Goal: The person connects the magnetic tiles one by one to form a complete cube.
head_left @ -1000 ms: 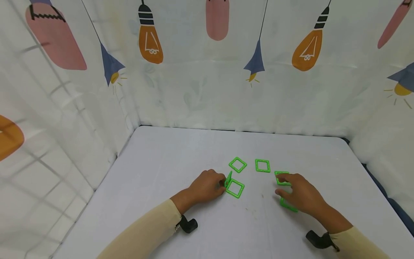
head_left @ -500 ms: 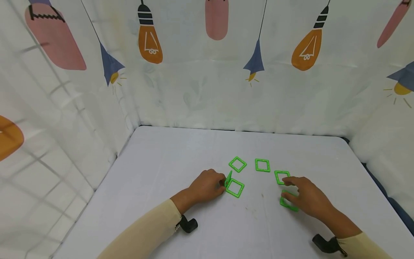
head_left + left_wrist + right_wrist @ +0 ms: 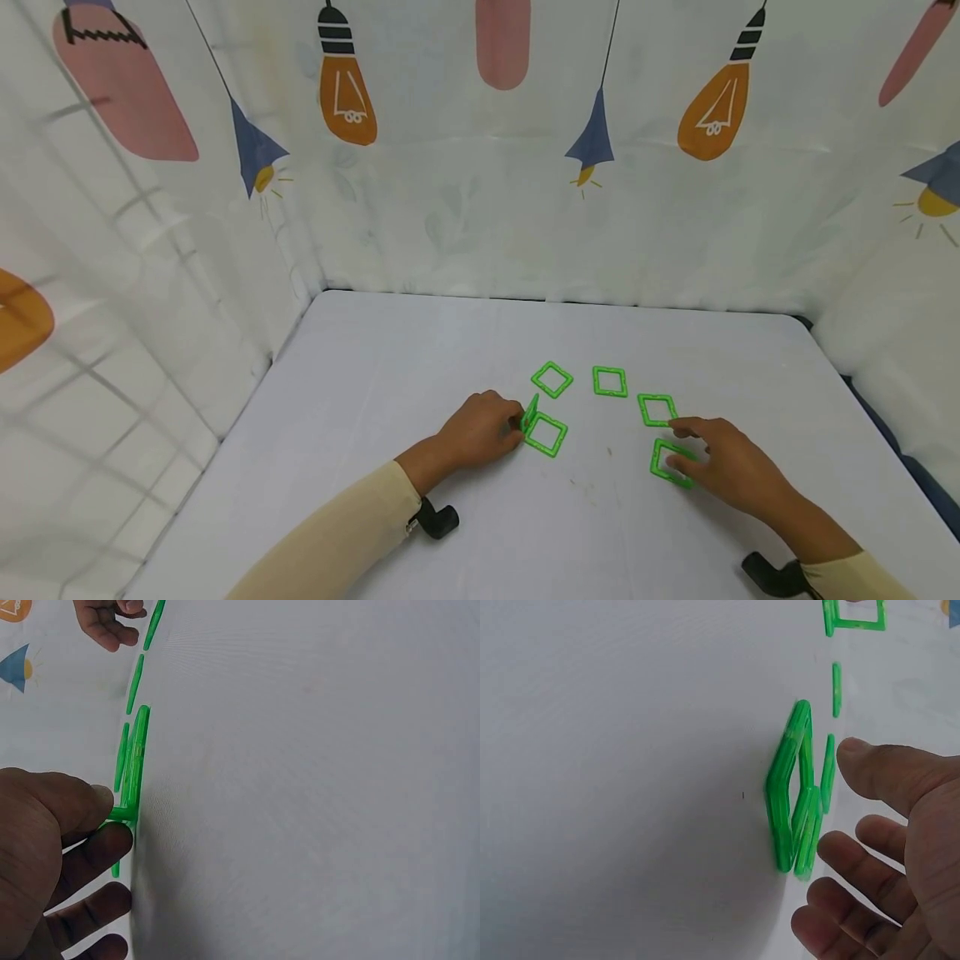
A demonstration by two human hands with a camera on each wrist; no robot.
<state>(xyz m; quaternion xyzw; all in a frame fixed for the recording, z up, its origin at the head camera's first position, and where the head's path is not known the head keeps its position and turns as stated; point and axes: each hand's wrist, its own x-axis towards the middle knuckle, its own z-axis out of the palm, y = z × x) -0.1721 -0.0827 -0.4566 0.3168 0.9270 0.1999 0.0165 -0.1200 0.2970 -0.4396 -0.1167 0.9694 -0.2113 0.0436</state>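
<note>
My left hand pinches a green square frame tile between thumb and fingertips. The tile stands upright along the edge of a flat green square tile; in the left wrist view the standing tile meets the flat one at about a right angle. On the right, my right hand hovers with fingers spread over another flat green tile. The right wrist view shows that tile apart from the fingers, with nothing in the hand.
More flat green square tiles lie beyond the hands: one turned like a diamond, one at the back and one at the right. All rest on a white-covered table. A patterned curtain hangs behind.
My right hand has drawn back toward the right and nearer my body, uncovering the right-hand tiles. The left hand and its upright tile have stayed in place.
</note>
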